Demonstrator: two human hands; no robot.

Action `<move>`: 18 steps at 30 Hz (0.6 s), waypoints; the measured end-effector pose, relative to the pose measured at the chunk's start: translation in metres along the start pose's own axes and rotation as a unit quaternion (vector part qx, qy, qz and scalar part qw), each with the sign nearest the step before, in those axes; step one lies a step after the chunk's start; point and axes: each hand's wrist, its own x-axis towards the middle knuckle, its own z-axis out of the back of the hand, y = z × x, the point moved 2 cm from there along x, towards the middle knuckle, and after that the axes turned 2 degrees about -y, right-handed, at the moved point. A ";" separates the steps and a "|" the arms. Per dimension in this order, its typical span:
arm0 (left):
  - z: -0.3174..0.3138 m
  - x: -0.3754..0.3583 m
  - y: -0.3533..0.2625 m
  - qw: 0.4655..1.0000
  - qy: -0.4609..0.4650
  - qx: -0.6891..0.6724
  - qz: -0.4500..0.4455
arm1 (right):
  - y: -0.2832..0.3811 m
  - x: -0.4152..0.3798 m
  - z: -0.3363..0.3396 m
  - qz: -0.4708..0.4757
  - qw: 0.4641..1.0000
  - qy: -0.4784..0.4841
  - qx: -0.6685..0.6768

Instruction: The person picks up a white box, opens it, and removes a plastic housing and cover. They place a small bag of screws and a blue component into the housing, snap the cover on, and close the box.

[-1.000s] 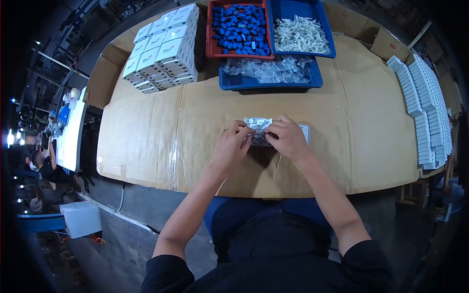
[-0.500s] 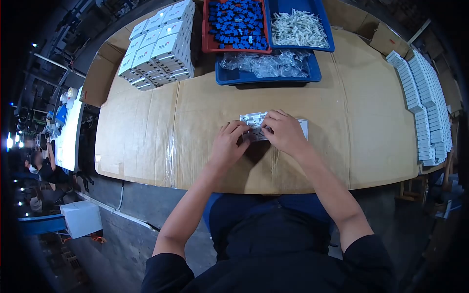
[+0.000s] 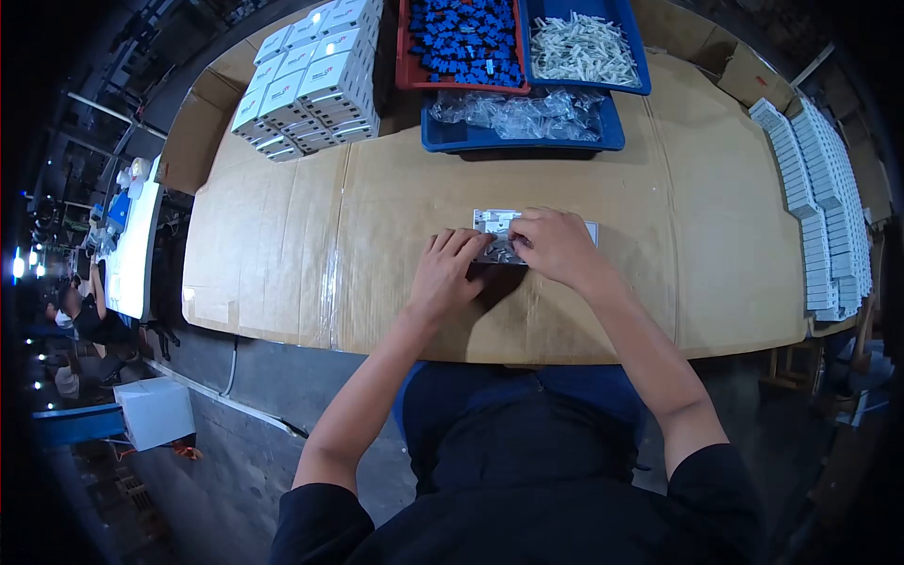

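Observation:
On the cardboard surface lies a shallow white plastic housing [image 3: 492, 217] with small pale and grey pieces inside; its right end is mostly covered. My left hand [image 3: 447, 273] rests at its left side, fingers curled against the edge and holding it. Bent over the middle is my right hand [image 3: 557, 247], thumb and fingertips pinched together low over the small pieces. Whatever those fingertips hold is too small and too hidden to make out.
Stacked white boxes [image 3: 315, 89] stand at the back left. Behind my hands are a blue tray of clear plastic bags [image 3: 518, 117], a red tray of blue parts [image 3: 466, 42] and a blue tray of white pieces [image 3: 584, 50]. White parts [image 3: 819, 202] are stacked in rows at right.
My right hand has turned more over the housing, its fingertips slightly higher in view. The left fingers have straightened a little along the edge. The whole view has shifted slightly.

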 end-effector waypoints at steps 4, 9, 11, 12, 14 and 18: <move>0.000 -0.001 -0.001 1.000 0.004 0.003 -0.025 | -0.001 -0.003 0.000 0.013 1.000 -0.006 0.011; -0.002 -0.002 0.001 0.999 -0.009 -0.001 -0.039 | 0.004 -0.005 0.004 -0.001 1.000 0.008 0.009; -0.003 -0.003 0.002 0.999 -0.010 -0.004 -0.043 | 0.008 -0.005 0.006 -0.011 1.000 0.024 0.002; -0.003 -0.003 0.001 0.999 -0.010 -0.005 -0.044 | 0.009 -0.006 0.006 -0.016 0.999 0.033 -0.001; -0.001 -0.003 -0.001 0.999 -0.015 -0.001 -0.036 | 0.008 -0.007 0.004 -0.007 1.000 0.012 0.004; -0.004 -0.003 0.001 0.998 -0.005 0.015 -0.053 | 0.005 -0.009 0.002 0.006 1.000 0.002 0.027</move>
